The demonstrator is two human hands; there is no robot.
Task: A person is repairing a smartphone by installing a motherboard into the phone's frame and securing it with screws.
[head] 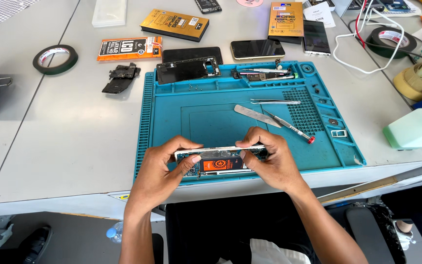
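Note:
An opened phone (221, 161) with an orange-labelled battery and bare circuit parts is tilted up on its long edge at the front of a blue repair mat (211, 117). My left hand (164, 168) grips its left end, thumb on the inner face. My right hand (269, 161) grips its right end, fingers over the top edge. Behind the hands on the mat lie a flat metal pry tool (257, 115), a thin screwdriver (289, 126) with a red end, and tweezers (274, 101).
A black phone frame (187, 70) and small parts rest in the mat's back trays. Behind the mat lie phones (257, 49), orange boxes (174, 23), a black part (120, 78), tape rolls (54, 59), white cables (362, 49). A green-white bottle (413, 128) stands right.

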